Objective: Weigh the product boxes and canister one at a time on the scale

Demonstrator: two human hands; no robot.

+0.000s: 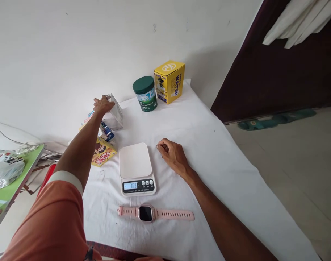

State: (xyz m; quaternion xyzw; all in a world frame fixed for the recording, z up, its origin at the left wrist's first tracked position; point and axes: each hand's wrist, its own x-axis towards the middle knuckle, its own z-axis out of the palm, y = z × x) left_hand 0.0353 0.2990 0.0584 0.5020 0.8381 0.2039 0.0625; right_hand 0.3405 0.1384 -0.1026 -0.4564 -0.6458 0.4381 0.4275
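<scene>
My left hand [102, 105] reaches far out to the left and grips the top of a white box [114, 115] near the wall. My right hand [173, 153] rests on the white cloth [214, 152] just right of a white kitchen scale [136, 168], fingers curled into a loose fist with nothing visible in them. The scale's platform is bare and its display shows digits. A pink smartwatch [154, 213] lies flat in front of the scale.
A green-lidded can [145, 93] and a yellow box [169, 81] stand at the far end by the wall. Small packets, one yellow [102, 153], lie under my left arm. A green folding table [10, 181] with plastic bags stands at left. Green slippers [274, 119] lie on the floor at right.
</scene>
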